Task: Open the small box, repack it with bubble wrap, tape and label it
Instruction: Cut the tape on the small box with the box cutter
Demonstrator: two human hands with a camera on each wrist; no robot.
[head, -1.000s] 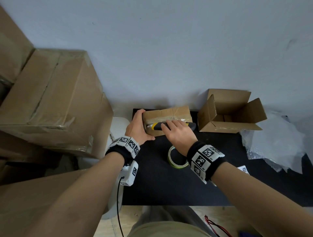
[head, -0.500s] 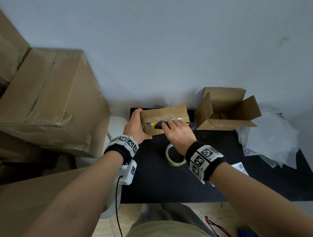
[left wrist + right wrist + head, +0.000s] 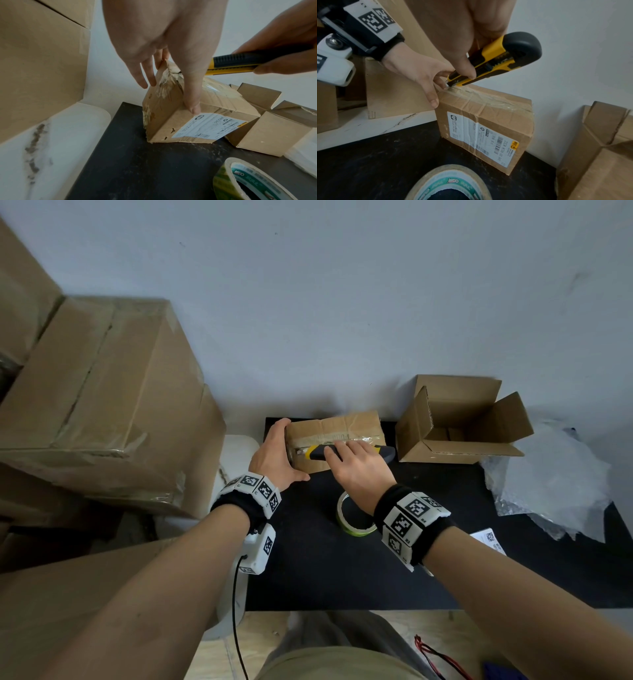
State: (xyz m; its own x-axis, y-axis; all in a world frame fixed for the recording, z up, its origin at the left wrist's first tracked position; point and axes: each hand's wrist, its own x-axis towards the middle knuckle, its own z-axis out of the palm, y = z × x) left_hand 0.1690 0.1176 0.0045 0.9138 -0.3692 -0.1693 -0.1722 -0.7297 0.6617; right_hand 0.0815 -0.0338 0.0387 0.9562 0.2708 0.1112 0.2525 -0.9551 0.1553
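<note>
The small taped box (image 3: 337,428) stands at the back of the black mat (image 3: 308,570), with a shipping label on its front face (image 3: 481,134). My left hand (image 3: 274,453) grips its left end, with the thumb (image 3: 192,97) on the front corner and the fingers (image 3: 145,75) down the end face. My right hand (image 3: 356,470) holds a yellow and black utility knife (image 3: 488,65). Its blade tip sits on the tape seam at the top left edge. A tape roll (image 3: 352,517) lies on the mat under my right wrist.
An open empty carton (image 3: 455,422) stands right of the small box, touching the wall. Bubble wrap (image 3: 548,484) lies at the far right, and a printed label sheet (image 3: 488,539) lies beside my right forearm. Big cartons (image 3: 102,405) are stacked at the left.
Hardly anything has moved. Both hands stay on the box, and the knife stays at the left end of the seam. The head view has drifted slightly.
</note>
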